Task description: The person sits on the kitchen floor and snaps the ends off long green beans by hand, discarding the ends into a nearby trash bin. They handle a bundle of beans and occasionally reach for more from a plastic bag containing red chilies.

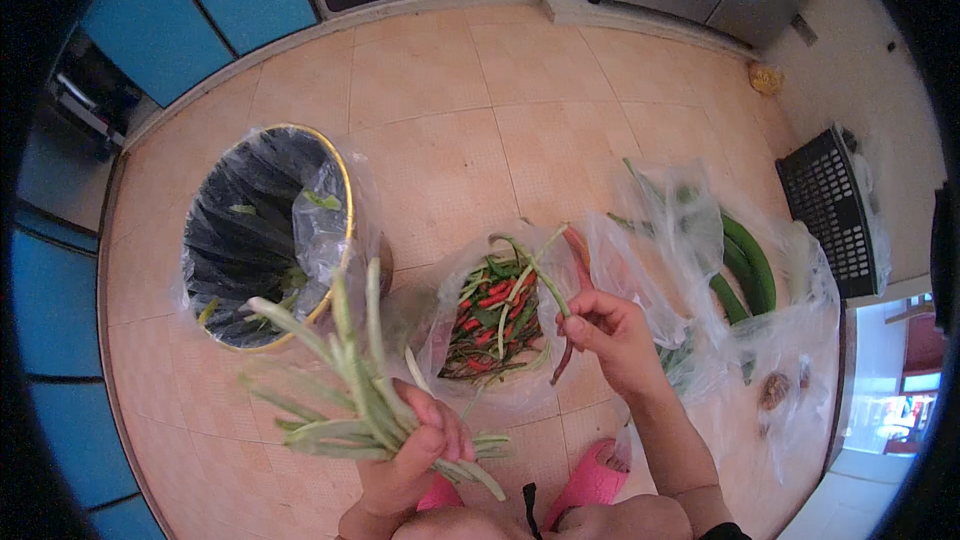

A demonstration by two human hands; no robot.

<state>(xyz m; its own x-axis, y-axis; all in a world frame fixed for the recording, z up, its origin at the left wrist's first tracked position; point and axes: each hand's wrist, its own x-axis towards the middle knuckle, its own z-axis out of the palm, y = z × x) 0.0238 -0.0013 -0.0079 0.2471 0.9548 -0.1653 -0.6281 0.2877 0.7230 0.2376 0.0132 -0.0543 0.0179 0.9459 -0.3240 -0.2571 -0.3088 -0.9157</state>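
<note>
My left hand grips a bunch of long green beans that fans out up and to the left. Between the thumb and fingers of my right hand is a thin, bent bean pod, green above and dark reddish below. Just left of that hand, an open clear plastic bag on the floor holds red chillies mixed with green and dark pods. A round bin with a gold rim and a plastic liner stands at the left, with green scraps inside.
Clear plastic bags with long green vegetables lie at the right, by a black plastic basket near the wall. Blue cabinets line the left side. Pink slippers are at the bottom, on the tiled floor.
</note>
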